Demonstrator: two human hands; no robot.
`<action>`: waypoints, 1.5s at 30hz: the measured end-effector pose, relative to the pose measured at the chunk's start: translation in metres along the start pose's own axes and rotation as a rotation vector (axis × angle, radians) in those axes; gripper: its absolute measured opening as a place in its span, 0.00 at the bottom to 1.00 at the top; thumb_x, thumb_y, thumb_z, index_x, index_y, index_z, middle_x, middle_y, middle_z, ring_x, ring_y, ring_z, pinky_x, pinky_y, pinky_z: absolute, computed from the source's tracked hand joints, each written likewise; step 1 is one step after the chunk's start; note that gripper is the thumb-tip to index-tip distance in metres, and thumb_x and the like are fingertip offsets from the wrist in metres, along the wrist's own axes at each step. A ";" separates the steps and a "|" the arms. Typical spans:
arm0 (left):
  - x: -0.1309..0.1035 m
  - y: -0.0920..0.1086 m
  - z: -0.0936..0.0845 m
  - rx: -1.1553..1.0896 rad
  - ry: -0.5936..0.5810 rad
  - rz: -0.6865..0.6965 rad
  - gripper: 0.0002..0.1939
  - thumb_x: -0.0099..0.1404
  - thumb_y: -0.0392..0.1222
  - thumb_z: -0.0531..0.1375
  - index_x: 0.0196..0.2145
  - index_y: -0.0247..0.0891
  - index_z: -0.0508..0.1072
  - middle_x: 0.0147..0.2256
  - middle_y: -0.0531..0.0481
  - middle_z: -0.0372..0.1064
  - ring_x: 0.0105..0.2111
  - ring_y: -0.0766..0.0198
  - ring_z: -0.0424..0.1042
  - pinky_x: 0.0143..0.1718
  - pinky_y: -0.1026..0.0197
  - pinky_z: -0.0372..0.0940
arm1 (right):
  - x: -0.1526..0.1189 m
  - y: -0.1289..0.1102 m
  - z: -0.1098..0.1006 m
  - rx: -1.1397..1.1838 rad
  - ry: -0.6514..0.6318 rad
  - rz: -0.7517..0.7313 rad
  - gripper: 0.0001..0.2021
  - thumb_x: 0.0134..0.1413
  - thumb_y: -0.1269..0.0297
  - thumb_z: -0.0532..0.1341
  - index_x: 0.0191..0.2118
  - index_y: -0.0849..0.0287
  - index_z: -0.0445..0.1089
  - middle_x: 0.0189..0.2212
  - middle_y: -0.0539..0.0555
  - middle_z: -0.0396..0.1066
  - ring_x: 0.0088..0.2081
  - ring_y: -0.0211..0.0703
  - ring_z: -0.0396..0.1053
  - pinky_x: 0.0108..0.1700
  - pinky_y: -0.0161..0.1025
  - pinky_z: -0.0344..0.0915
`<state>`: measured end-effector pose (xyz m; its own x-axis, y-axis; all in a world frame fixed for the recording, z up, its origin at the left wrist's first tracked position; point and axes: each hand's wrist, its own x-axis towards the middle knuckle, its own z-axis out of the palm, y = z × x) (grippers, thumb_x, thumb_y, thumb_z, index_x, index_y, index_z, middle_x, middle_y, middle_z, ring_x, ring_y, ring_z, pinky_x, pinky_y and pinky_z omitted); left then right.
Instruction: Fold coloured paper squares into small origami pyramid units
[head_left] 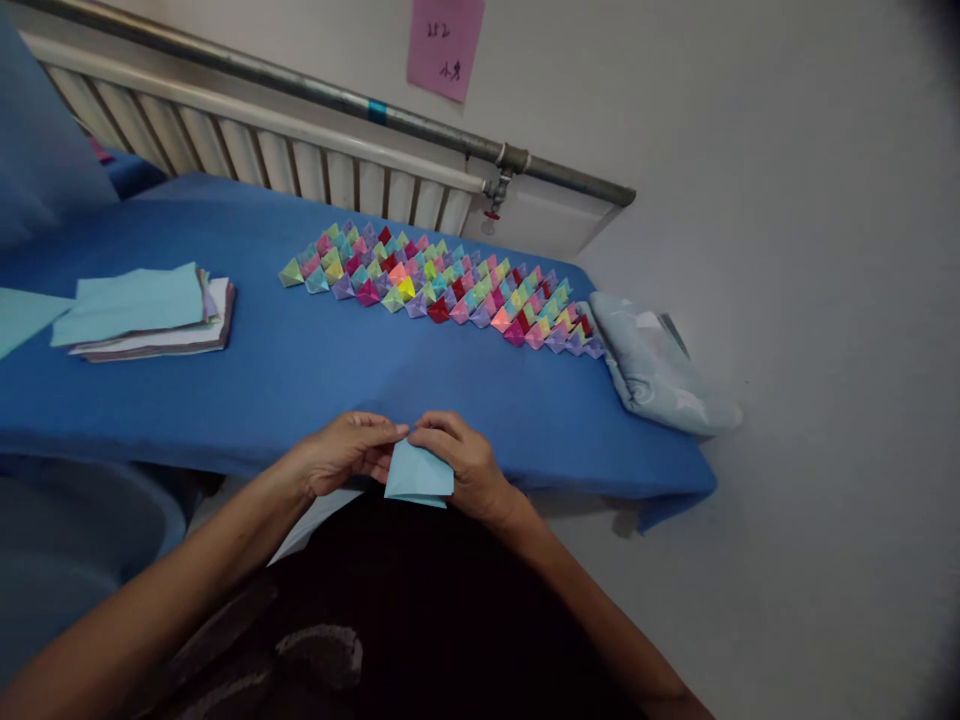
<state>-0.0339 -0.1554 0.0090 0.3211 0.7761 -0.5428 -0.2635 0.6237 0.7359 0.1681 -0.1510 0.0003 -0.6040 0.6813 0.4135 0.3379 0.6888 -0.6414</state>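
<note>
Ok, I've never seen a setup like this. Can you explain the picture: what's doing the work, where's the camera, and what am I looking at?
There's no machine here: a person works with two bare hands. The single picture comes from a camera worn on their head, looking forward and down, so the arms enter from below.

The left hand and right hand together hold a folded piece of light blue paper in front of the near edge of a surface covered with blue cloth.

On that cloth, a stack of paper lies to the left, rows of small colourful folded paper pieces stand across the middle, and a grey-blue fabric bundle sits at the right. Behind is a radiator.
</note>
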 end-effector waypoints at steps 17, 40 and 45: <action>-0.012 0.014 0.008 0.362 0.053 0.323 0.14 0.52 0.50 0.70 0.21 0.37 0.76 0.20 0.52 0.69 0.22 0.67 0.66 0.27 0.64 0.61 | 0.009 -0.025 -0.004 0.896 0.084 0.832 0.24 0.42 0.63 0.70 0.48 0.54 0.67 0.29 0.46 0.70 0.29 0.36 0.67 0.33 0.35 0.64; -0.004 -0.010 0.020 0.245 0.164 0.359 0.15 0.51 0.50 0.69 0.24 0.37 0.71 0.21 0.56 0.66 0.21 0.69 0.61 0.24 0.66 0.56 | 0.000 -0.014 0.005 0.944 0.147 0.900 0.16 0.38 0.62 0.71 0.34 0.59 0.70 0.23 0.45 0.69 0.21 0.31 0.63 0.22 0.31 0.58; -0.007 -0.008 0.023 0.159 0.100 0.267 0.13 0.48 0.45 0.69 0.32 0.37 0.80 0.26 0.52 0.74 0.25 0.65 0.68 0.29 0.63 0.62 | 0.000 -0.015 0.005 0.887 0.095 0.867 0.15 0.41 0.60 0.69 0.36 0.58 0.71 0.27 0.47 0.71 0.24 0.33 0.65 0.26 0.33 0.59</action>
<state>-0.0133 -0.1680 0.0159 0.1669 0.9206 -0.3530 -0.1782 0.3803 0.9075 0.1594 -0.1628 0.0064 -0.3583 0.8684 -0.3426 -0.0273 -0.3766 -0.9260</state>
